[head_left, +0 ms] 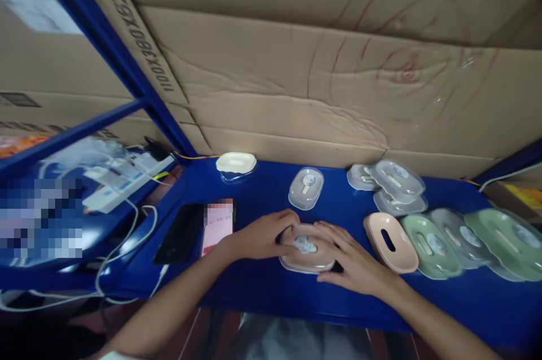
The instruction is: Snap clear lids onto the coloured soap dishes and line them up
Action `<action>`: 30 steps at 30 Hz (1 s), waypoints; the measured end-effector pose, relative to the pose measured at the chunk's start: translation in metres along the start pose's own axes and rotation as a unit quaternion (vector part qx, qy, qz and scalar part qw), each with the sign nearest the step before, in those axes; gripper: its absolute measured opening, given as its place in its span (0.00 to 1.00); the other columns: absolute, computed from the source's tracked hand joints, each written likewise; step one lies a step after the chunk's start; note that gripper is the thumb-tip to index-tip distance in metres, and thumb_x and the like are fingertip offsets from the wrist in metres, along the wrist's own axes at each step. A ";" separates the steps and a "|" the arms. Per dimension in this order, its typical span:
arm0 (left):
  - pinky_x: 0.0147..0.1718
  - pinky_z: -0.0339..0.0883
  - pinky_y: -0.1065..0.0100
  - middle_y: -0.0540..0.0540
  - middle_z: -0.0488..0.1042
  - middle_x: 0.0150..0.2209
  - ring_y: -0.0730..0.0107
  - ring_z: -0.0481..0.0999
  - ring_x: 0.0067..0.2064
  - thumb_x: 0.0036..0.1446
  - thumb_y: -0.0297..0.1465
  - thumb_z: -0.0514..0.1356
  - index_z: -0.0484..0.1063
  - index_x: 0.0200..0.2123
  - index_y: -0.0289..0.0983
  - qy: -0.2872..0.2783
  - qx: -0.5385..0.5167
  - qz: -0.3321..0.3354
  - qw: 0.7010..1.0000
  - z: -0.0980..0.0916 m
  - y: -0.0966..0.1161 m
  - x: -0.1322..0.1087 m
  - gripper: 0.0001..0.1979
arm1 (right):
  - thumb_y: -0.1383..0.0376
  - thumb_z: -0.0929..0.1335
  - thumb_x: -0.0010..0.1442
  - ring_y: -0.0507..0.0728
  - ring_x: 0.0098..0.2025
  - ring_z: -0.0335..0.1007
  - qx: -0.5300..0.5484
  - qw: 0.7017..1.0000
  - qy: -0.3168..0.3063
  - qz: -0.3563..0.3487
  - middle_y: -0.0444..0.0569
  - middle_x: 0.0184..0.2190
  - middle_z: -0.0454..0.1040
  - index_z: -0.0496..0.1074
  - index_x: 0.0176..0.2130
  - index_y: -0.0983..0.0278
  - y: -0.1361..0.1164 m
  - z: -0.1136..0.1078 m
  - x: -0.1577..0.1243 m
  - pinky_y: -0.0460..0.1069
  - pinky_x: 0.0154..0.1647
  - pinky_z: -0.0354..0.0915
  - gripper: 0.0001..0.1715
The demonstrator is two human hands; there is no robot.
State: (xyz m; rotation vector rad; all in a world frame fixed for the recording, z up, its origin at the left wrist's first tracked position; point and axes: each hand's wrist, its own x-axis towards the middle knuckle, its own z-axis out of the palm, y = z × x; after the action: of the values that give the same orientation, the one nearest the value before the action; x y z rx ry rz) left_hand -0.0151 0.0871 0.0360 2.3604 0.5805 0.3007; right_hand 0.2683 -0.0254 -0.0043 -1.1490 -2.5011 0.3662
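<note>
A pink soap dish (311,264) with a clear cover and a round label lies on the blue table in front of me. My left hand (271,234) grips its left side, thumb on the near top and fingers at the far edge. On the other side, my right hand (353,261) curves over the right edge, fingers on the top and thumb at the near corner. Just right of that hand is an uncovered peach soap dish (392,242) with a slot in its middle. A covered grey soap dish (305,188) sits beyond my hands.
Covered green (432,247) and grey soap dishes (463,238) line the right side. More grey ones (400,180) are stacked behind. A cream dish (236,162) rests at the back left. Two phones (180,233) and a white cable (160,280) lie left. Cardboard (262,66) walls the back.
</note>
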 end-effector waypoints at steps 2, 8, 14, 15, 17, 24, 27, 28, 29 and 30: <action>0.52 0.72 0.63 0.44 0.78 0.50 0.61 0.80 0.51 0.70 0.43 0.60 0.71 0.52 0.40 0.033 0.020 0.004 0.999 -0.005 -0.001 -0.001 0.15 | 0.50 0.73 0.68 0.68 0.77 0.51 -0.015 1.000 -0.012 0.001 0.55 0.77 0.54 0.55 0.75 0.51 0.000 -0.004 -0.001 0.66 0.73 0.60 0.45; 0.55 0.71 0.59 0.43 0.80 0.52 0.58 0.80 0.53 0.74 0.39 0.54 0.74 0.51 0.41 0.190 0.241 -0.117 0.945 -0.022 -0.030 -0.003 0.13 | 0.52 0.71 0.69 0.67 0.76 0.53 -0.042 0.999 0.001 -0.003 0.56 0.75 0.57 0.57 0.74 0.54 0.002 -0.003 0.000 0.64 0.71 0.63 0.42; 0.59 0.67 0.51 0.39 0.79 0.54 0.49 0.78 0.56 0.72 0.38 0.54 0.75 0.53 0.38 0.218 0.283 -0.213 0.909 -0.029 -0.053 -0.003 0.15 | 0.52 0.69 0.68 0.73 0.66 0.67 -0.127 0.982 0.052 0.131 0.60 0.68 0.67 0.66 0.66 0.58 -0.005 -0.012 -0.008 0.69 0.62 0.70 0.32; 0.59 0.67 0.51 0.39 0.78 0.55 0.48 0.78 0.56 0.72 0.39 0.54 0.74 0.54 0.38 0.221 0.289 -0.227 0.903 -0.030 -0.054 -0.004 0.16 | 0.50 0.69 0.68 0.75 0.63 0.69 -0.155 0.970 0.064 0.178 0.62 0.65 0.68 0.67 0.65 0.59 -0.006 -0.012 -0.009 0.69 0.57 0.73 0.31; 0.59 0.66 0.50 0.38 0.77 0.57 0.47 0.76 0.58 0.72 0.40 0.54 0.74 0.56 0.38 0.228 0.303 -0.257 0.889 -0.031 -0.056 -0.005 0.18 | 0.44 0.68 0.68 0.78 0.58 0.72 -0.207 0.935 0.093 0.271 0.67 0.62 0.69 0.69 0.63 0.62 -0.005 -0.010 -0.007 0.70 0.49 0.76 0.35; 0.59 0.63 0.39 0.28 0.69 0.66 0.34 0.70 0.64 0.69 0.42 0.56 0.69 0.64 0.36 0.201 0.337 -0.358 0.847 -0.038 -0.070 -0.013 0.25 | 0.40 0.60 0.72 0.81 0.67 0.64 -0.179 0.924 0.154 0.300 0.73 0.70 0.58 0.55 0.74 0.66 0.013 -0.010 0.013 0.73 0.58 0.70 0.46; 0.61 0.60 0.37 0.27 0.66 0.68 0.33 0.69 0.65 0.69 0.43 0.56 0.66 0.67 0.36 0.181 0.338 -0.370 0.846 -0.038 -0.074 -0.015 0.28 | 0.46 0.61 0.74 0.76 0.73 0.57 -0.177 0.938 0.165 0.246 0.67 0.74 0.56 0.53 0.75 0.63 0.007 -0.019 0.012 0.71 0.66 0.64 0.41; 0.62 0.59 0.36 0.27 0.66 0.68 0.33 0.69 0.65 0.69 0.44 0.55 0.64 0.68 0.36 0.179 0.338 -0.370 0.847 -0.038 -0.075 -0.015 0.29 | 0.49 0.61 0.75 0.74 0.73 0.58 -0.183 0.947 0.152 0.217 0.65 0.73 0.58 0.56 0.74 0.61 0.002 -0.021 0.012 0.70 0.68 0.63 0.37; 0.62 0.58 0.36 0.27 0.66 0.67 0.33 0.69 0.65 0.70 0.44 0.55 0.63 0.69 0.36 0.179 0.338 -0.370 0.847 -0.038 -0.075 -0.014 0.30 | 0.52 0.62 0.75 0.73 0.72 0.59 -0.187 0.956 0.128 0.184 0.62 0.72 0.61 0.60 0.73 0.60 -0.002 -0.020 0.014 0.70 0.69 0.61 0.33; 0.62 0.58 0.36 0.27 0.66 0.67 0.33 0.68 0.65 0.70 0.44 0.54 0.62 0.70 0.35 0.180 0.338 -0.370 0.846 -0.038 -0.076 -0.014 0.31 | 0.54 0.62 0.75 0.72 0.71 0.60 -0.190 0.965 0.099 0.151 0.60 0.72 0.63 0.63 0.71 0.59 -0.006 -0.019 0.018 0.69 0.70 0.60 0.30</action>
State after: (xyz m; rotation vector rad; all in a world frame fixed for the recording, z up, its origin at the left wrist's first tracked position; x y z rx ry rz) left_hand -0.0655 0.1521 0.0127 2.4733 1.9819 0.1899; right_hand 0.2611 -0.0142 0.0187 -1.6327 -2.2784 -0.1594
